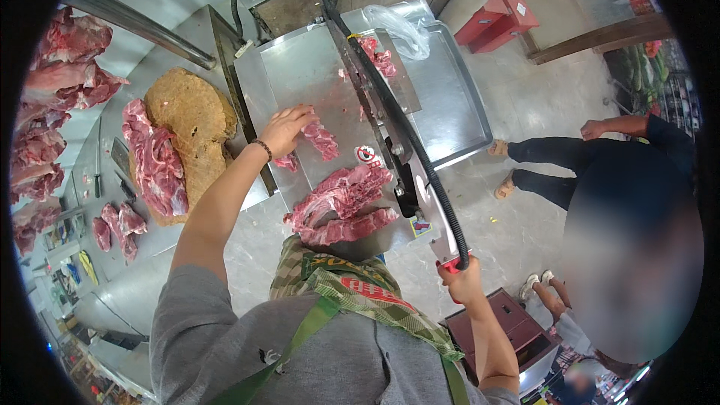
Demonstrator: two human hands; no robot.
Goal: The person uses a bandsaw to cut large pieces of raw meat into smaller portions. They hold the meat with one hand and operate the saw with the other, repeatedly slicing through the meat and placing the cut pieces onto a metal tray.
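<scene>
My left hand (288, 129) rests on a strip of raw ribs (322, 140) lying on a stainless steel cutting table (298, 67). A smaller raw piece (287, 162) lies just below that hand. The red handle (451, 265) of a long lever bone cutter (394, 107) is in the grip of my right hand (464, 281). The lever slants across the table, and a black ribbed hose runs along it. Larger slabs of raw ribs (343, 197) lie at the table's near edge, in front of my apron. Cut pieces (385, 62) sit beyond the lever, partly hidden by it.
Left stands a worn wooden chopping block (194, 118) with a long meat cut (154, 157). Knives (125, 185) and several small meat pieces (121, 228) lie beside it. Meat (73, 62) hangs far left. A steel tray (455, 95) bears a plastic bag (402, 31). A person (545, 163) stands right.
</scene>
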